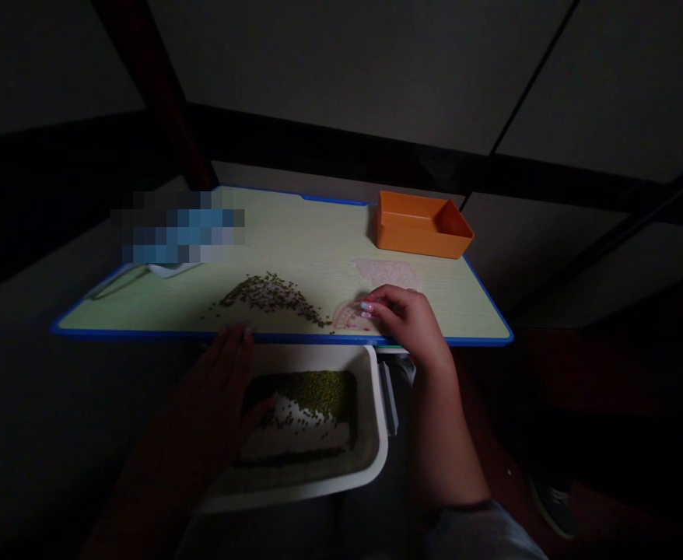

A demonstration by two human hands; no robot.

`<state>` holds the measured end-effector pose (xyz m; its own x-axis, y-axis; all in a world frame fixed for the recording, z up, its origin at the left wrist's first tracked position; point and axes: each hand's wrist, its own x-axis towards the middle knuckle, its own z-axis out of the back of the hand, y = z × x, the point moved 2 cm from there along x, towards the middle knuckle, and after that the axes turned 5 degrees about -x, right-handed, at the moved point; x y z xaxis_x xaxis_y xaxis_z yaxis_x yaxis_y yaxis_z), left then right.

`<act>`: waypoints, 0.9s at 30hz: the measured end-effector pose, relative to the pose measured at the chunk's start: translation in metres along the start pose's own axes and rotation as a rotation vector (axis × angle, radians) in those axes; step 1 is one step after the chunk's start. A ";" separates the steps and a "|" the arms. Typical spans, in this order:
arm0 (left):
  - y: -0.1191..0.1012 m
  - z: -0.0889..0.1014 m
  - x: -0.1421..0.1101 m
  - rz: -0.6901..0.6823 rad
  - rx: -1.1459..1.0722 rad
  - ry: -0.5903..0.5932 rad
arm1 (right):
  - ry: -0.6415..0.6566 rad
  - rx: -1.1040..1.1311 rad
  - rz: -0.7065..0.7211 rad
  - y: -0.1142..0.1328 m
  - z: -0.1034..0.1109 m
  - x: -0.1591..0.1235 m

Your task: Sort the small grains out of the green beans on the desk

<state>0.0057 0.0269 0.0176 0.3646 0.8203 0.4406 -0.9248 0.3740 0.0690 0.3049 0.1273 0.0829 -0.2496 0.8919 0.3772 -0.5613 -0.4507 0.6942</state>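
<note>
My right hand (404,317) is over the front right of the small table. Its thumb and fingers pinch a clear, curved piece with reddish markings that looks like a protractor (346,313), standing beside a dark green pile of beans mixed with pale grains (268,294). Behind that hand lies a spread of white grains like rice (387,272). My left hand (216,381), dim in shadow, rests along the left side of a white plastic tub (370,459), fingers stretched toward the table edge and thumb over the tub. Small green beans (323,391) cover part of the tub's floor.
An orange open box (417,233) stands at the table's back right. A blurred blue item (187,233) sits at the left on something white. The pale table (295,222) has a blue rim. A shoe (553,502) shows on the dark floor at right.
</note>
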 end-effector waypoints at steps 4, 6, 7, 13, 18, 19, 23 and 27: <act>-0.001 0.002 0.001 -0.004 -0.010 -0.031 | 0.020 -0.018 0.018 0.004 -0.004 0.001; 0.000 0.001 0.001 -0.002 -0.015 -0.017 | 0.022 -0.007 0.028 0.005 -0.005 0.001; 0.000 0.001 0.001 -0.002 -0.014 -0.011 | 0.024 0.004 0.031 0.006 -0.005 0.001; 0.000 0.001 0.001 -0.021 0.006 -0.017 | 0.023 0.066 0.043 0.002 -0.004 0.001; 0.001 -0.001 0.000 -0.016 0.003 -0.003 | -0.006 0.037 -0.012 -0.002 -0.004 -0.001; 0.001 -0.002 0.000 -0.008 -0.002 0.002 | -0.002 0.025 -0.014 -0.001 -0.005 -0.001; 0.001 0.000 0.000 0.001 0.001 0.005 | 0.004 -0.034 0.023 0.009 -0.009 0.000; 0.000 0.001 0.001 -0.017 0.014 -0.014 | -0.001 -0.120 0.051 0.019 -0.014 0.002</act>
<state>0.0062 0.0271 0.0194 0.3790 0.8076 0.4519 -0.9200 0.3816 0.0896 0.2830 0.1209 0.0882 -0.2796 0.8680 0.4103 -0.6387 -0.4872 0.5956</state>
